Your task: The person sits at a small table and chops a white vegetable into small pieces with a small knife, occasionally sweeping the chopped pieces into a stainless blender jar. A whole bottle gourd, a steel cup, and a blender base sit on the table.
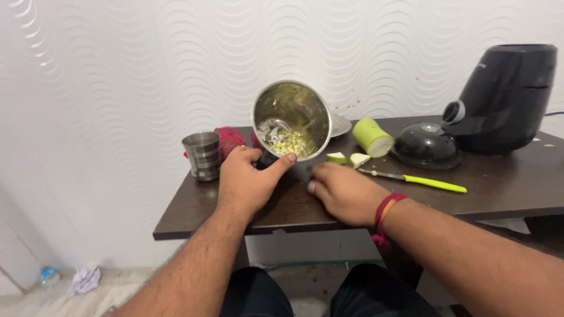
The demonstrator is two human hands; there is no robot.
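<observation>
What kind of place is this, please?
Probably a home food-preparation corner, not a full kitchen. A dark wooden table against a white wall holds a black mixer base, a steel grinder jar with chopped vegetable, and a green-handled knife.

home kitchen corner, makeshift prep spot
dark wooden table (505, 188) against wavy white wall panelling (117, 70); black mixer-grinder base (508, 97), steel jar (292, 120), steel tumbler (202, 155), green-handled knife (420, 180), cut vegetable (372, 137).

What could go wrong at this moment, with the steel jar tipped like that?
The left hand holds the steel jar tilted on its side, open mouth facing out, so the chopped bits inside might spill onto the table. The blade sits exposed near them. The knife lies beside the right hand, which might brush it.
</observation>
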